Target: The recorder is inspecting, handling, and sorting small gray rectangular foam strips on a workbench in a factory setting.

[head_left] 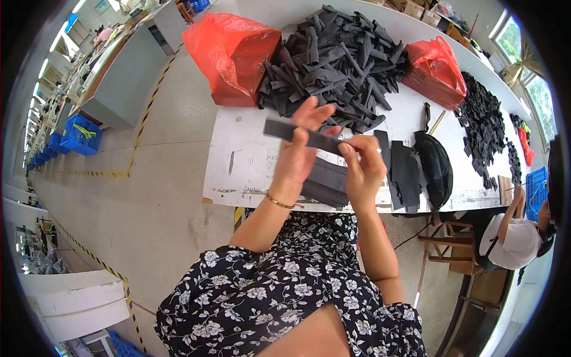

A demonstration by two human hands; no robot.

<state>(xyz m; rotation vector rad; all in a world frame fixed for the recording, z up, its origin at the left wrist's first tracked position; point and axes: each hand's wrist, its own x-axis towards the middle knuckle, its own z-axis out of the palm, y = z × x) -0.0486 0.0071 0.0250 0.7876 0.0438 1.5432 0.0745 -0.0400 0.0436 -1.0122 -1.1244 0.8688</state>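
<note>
A flat dark-grey fabric strip (276,128) is held up above the near edge of the white table (229,154). My right hand (366,168) pinches its right end between thumb and fingers. My left hand (291,163), slightly blurred, is at the strip's middle, with the fingers stretched out and apart and the thumb against the strip. Under my hands lies a stack of similar dark strips (325,178), partly covered by them. More flat dark pieces (405,172) lie just right of my right hand.
A big heap of dark fabric pieces (339,59) fills the table's back, between two red plastic bags (238,71) (437,74). A black bundle (437,166) lies to the right, before another dark pile (485,128). A person in white (511,241) sits at far right, near a wooden stool (449,241).
</note>
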